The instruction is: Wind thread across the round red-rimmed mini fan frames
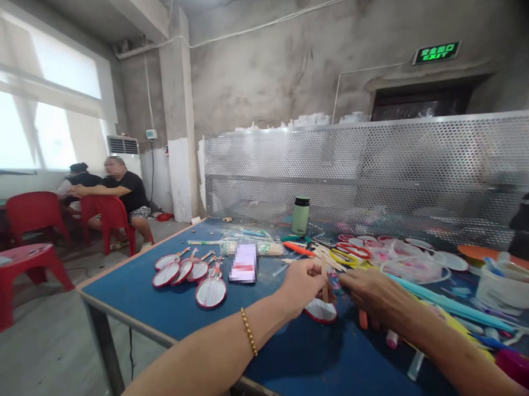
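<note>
My left hand [301,286] pinches a flat wooden stick [324,283] held upright. At the stick's lower end is a small round white paddle [321,311] with a red rim, just above or on the table. My right hand [378,289] is beside it with curled fingers, their tips close to the stick; what they hold, if anything, is hidden. An orange piece [363,318] shows below my right fingers. Left of my hands lie several similar red-rimmed round paddles [211,292] with handles, partly overlapping. A phone [244,264] with a lit screen lies between them and my left hand.
Orange-handled scissors [353,251], loose wooden sticks [324,258] and a green tumbler [301,215] stand or lie behind my hands. Clutter and a white tub [508,285] crowd the right. A perforated metal panel [377,156] borders the blue table [164,312]. Two people sit far left.
</note>
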Tool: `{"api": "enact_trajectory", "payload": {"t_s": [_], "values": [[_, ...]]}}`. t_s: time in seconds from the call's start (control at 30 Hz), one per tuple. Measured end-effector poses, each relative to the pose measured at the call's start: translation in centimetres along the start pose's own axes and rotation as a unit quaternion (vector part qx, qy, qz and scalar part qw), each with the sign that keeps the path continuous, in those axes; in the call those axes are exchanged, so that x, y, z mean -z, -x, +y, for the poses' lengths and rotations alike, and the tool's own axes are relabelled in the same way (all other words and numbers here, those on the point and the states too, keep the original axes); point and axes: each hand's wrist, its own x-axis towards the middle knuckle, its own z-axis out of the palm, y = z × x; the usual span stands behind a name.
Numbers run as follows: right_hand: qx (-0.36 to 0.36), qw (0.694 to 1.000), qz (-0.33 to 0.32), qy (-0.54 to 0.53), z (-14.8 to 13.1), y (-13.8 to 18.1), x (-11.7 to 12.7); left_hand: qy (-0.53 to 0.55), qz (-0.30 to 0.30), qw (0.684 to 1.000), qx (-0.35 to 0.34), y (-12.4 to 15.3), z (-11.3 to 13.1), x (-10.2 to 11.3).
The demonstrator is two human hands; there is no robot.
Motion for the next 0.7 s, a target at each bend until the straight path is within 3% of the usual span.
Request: {"api": "enact_trajectory", "payload": {"t_s": [0.17, 0.3, 0.5, 0.7], "values": [[-0.075, 0.99, 0.121, -0.01, 1.6, 0.5, 0.7, 0.027, 0.004, 1.0, -0.004, 0.2, 0.3, 0.1], [-0.143, 0.95, 0.249, -0.121, 0.5, 0.9, 2.9, 0.036, -0.012, 0.999, 0.013, 0.3, 0.3, 0.0], [-0.268, 0.884, 0.301, -0.237, -1.5, 0.3, 5.5, 0.034, -0.045, 0.998, 0.028, 0.3, 0.3, -0.3], [-0.269, 0.836, 0.347, -0.329, -1.9, 0.1, 5.9, -0.003, -0.053, 0.998, 0.026, 0.0, 0.5, -1.0]]}}
